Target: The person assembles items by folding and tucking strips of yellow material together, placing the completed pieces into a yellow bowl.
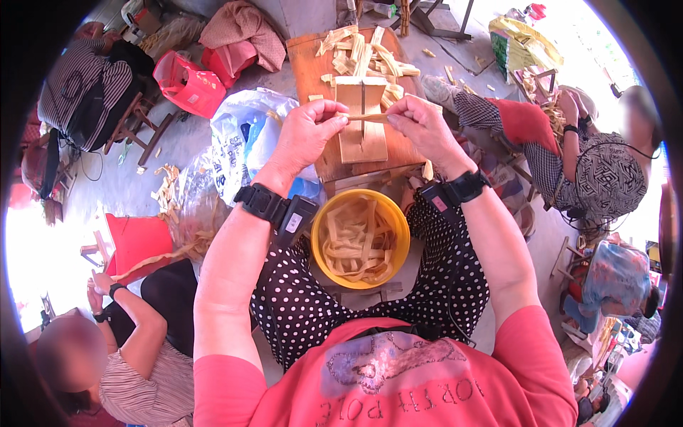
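Observation:
A thin tan strip [367,117] is stretched sideways between my two hands. My left hand [307,135] pinches its left end between thumb and forefinger, and my right hand [427,132] pinches the other end. Just beneath the strip is a small wooden stand [349,146] with a dark upright piece along its middle; whether the strip touches it I cannot tell. The stand rests at the near end of a wooden bench [313,60]. Several pale yellow strips [384,64] lie in a loose heap behind it. Between my knees, a yellow bucket [404,245] holds softer-looking, curled strips [356,238].
Left of the bench stand a white and blue plastic bag [238,128] and a red bag [186,84]. Seated people work nearby: one at lower left with a long strip [160,263], another at right [605,167]. Scraps [167,192] litter the floor.

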`<control>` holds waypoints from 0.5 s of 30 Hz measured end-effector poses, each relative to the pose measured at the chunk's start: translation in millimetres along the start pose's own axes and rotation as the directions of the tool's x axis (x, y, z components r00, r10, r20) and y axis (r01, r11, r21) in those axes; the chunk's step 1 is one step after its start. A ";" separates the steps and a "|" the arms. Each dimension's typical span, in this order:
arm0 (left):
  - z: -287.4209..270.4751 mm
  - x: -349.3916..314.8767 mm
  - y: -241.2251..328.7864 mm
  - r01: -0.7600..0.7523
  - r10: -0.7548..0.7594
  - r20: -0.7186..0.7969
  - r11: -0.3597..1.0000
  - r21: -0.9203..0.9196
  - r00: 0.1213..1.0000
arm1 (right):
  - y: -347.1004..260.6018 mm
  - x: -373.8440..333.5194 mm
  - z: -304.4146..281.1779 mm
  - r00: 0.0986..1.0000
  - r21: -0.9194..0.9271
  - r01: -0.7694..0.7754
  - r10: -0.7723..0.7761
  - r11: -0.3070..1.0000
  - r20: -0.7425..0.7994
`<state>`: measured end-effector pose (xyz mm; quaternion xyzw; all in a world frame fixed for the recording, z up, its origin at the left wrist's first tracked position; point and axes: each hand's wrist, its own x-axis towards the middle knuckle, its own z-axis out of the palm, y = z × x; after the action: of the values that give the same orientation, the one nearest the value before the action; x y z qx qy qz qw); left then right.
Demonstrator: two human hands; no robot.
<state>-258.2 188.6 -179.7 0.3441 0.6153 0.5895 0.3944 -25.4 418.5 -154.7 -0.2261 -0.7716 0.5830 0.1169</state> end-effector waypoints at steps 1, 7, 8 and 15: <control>-1.4 8.3 -1.7 -0.002 0.002 -0.010 1.000 0.001 1.000 | 4.5 7.5 -1.2 1.000 0.000 0.018 -0.018 1.000 -0.008; -2.0 48.2 -21.6 0.014 -0.015 -0.024 0.999 -0.031 1.000 | 30.5 37.8 -6.3 0.997 0.017 0.044 -0.043 0.999 -0.064; -0.6 51.3 -23.4 0.033 -0.035 -0.037 0.997 -0.066 0.999 | 30.6 39.7 -6.3 0.997 0.022 0.031 -0.029 0.999 -0.073; -1.3 63.5 -27.4 0.022 -0.034 -0.089 0.990 -0.139 0.995 | 24.8 47.3 -2.3 0.993 0.110 0.045 -0.032 0.993 -0.116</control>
<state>-287.0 242.5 -212.1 0.2801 0.5951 0.6400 0.3971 -60.2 448.8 -181.6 -0.2370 -0.7338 0.6094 0.1847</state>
